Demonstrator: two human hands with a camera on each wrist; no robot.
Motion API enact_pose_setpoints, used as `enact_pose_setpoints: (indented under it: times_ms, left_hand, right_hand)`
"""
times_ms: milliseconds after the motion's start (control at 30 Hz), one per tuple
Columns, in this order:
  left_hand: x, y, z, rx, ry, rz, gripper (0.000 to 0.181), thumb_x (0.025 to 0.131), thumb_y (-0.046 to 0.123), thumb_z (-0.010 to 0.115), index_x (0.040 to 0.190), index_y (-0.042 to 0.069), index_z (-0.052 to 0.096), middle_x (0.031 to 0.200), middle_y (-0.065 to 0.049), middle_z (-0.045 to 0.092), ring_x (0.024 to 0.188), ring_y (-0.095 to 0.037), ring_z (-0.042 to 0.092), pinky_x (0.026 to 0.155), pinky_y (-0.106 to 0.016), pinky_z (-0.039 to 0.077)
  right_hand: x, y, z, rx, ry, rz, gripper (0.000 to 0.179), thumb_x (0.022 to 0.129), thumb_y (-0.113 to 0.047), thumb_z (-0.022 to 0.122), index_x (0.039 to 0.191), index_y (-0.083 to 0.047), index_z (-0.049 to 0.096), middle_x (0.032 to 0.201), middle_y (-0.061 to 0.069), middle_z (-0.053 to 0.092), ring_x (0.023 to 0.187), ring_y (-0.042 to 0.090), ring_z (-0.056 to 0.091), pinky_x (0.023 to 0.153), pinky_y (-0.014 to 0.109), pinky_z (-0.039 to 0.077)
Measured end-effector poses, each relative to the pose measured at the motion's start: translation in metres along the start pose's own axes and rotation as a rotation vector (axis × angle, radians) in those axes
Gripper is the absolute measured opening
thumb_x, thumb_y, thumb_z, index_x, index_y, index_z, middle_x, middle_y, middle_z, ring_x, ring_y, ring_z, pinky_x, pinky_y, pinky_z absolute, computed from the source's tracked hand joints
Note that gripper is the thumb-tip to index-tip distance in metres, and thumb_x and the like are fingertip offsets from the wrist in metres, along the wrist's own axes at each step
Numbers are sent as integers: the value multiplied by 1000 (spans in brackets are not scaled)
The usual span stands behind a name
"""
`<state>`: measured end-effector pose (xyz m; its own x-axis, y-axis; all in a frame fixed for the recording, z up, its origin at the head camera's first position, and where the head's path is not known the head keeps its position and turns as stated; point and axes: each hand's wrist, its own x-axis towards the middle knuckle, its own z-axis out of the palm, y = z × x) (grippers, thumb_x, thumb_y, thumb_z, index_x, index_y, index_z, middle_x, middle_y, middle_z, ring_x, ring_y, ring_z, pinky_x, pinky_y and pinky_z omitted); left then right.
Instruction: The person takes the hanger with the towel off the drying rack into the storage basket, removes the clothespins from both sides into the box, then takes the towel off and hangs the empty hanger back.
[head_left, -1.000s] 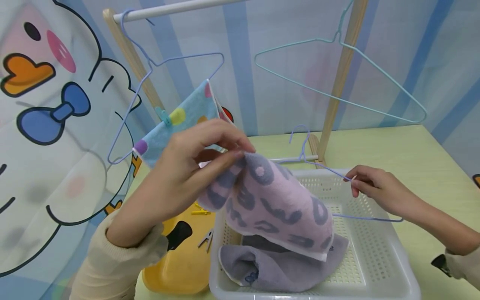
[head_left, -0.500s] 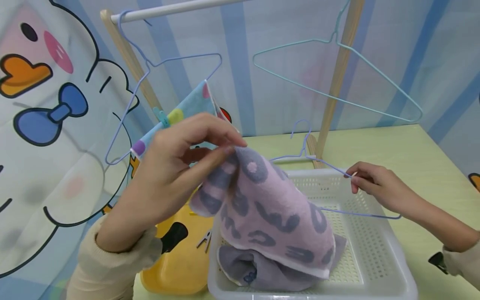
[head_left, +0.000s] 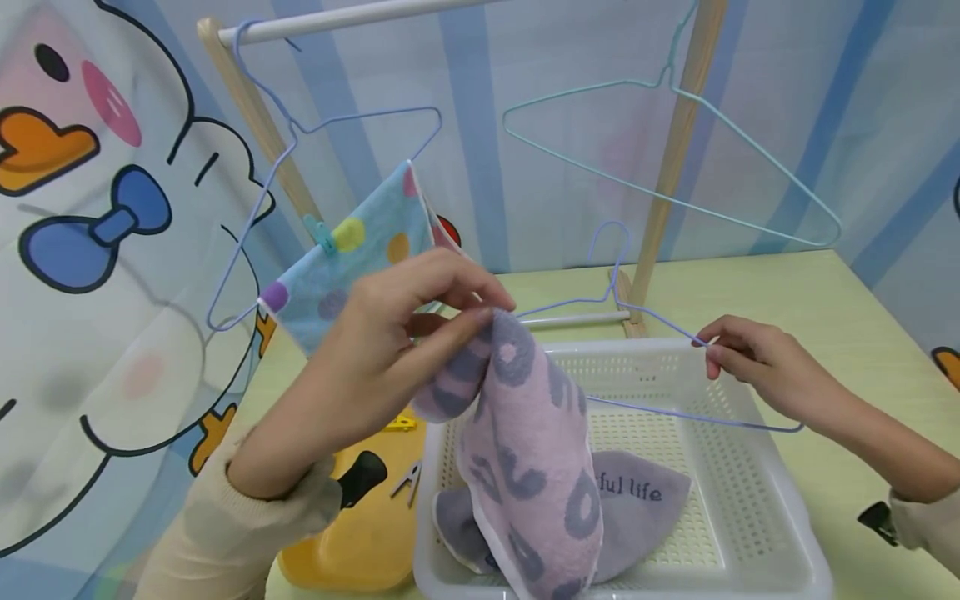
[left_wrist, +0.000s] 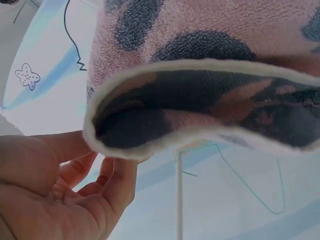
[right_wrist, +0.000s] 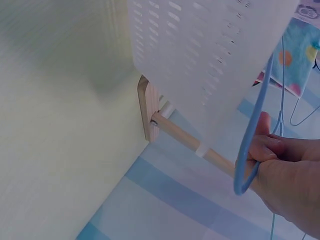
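My left hand [head_left: 397,350] pinches the top edge of a pink towel with grey leopard-like spots [head_left: 536,442], which hangs down over the basket. The left wrist view shows the towel's white hem [left_wrist: 210,65] folded in a loop beside the thumb. My right hand [head_left: 772,367] pinches the right shoulder of a purple-blue wire hanger [head_left: 675,411], held tilted above the basket. The hanger's left end is hidden behind the spotted towel. A grey towel [head_left: 637,517] with lettering lies in the white plastic basket [head_left: 772,500], partly covered by the spotted one.
A wooden rack with a white bar [head_left: 360,18] stands behind. From it hang a purple-blue hanger [head_left: 258,200] with a dotted blue towel [head_left: 367,225] and a clothespin [head_left: 320,234], and a bare mint hanger [head_left: 585,162]. Left of the basket, a yellow tray [head_left: 360,542] holds clothespins [head_left: 407,481].
The spotted towel swings left and hangs narrower, uncovering the grey towel's lettering. My left hand shifts left, then back right. The held hanger tilts, its hook rising slightly, still in my right hand.
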<state>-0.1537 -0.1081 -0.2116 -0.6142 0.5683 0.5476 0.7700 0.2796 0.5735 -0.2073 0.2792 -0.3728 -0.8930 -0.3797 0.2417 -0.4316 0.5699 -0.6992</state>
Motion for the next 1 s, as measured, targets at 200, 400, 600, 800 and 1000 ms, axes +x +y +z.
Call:
enact_pose_setpoints:
  times_ms: [200, 400, 600, 800, 1000]
  left_hand:
    - [1, -8, 1, 52, 25, -58, 15, 98, -1, 61, 108, 7, 69, 107, 3, 65, 94, -10, 62, 69, -28, 58]
    - [4, -19, -2, 85, 89, -114, 13, 98, 2, 62, 107, 7, 69, 108, 2, 65, 91, -8, 64, 70, -27, 58]
    - [5, -25, -5, 110, 128, -145, 13, 99, 6, 61, 109, 8, 69, 110, 2, 65, 92, -9, 64, 68, -28, 58]
    - [6, -31, -3, 129, 162, -165, 12, 99, 6, 62, 109, 7, 68, 111, 1, 65, 91, -10, 65, 68, -28, 57]
    - [2, -41, 6, 105, 104, -195, 11, 99, 7, 62, 108, 9, 69, 108, 2, 65, 91, -10, 64, 69, -28, 58]
  right_hand:
    - [1, -1, -3, -4, 20, -17, 15, 103, 0, 50, 113, 3, 61, 81, 4, 63, 70, 17, 50, 61, 23, 40]
    - [0, -3, -7, 11, 45, -31, 14, 103, 0, 51, 111, 3, 62, 80, 3, 62, 68, 15, 49, 60, 23, 40]
    - [-1, -4, -11, 16, 57, -26, 14, 103, 1, 51, 112, 3, 61, 80, 3, 62, 67, 13, 49, 61, 22, 40]
    - [-3, -4, -14, 19, 65, -21, 15, 102, 2, 51, 114, 2, 61, 81, 3, 63, 68, 12, 48, 59, 24, 39]
    - [-4, -5, -15, 25, 66, -13, 15, 102, 2, 51, 114, 2, 60, 81, 3, 63, 69, 12, 48, 58, 24, 39]
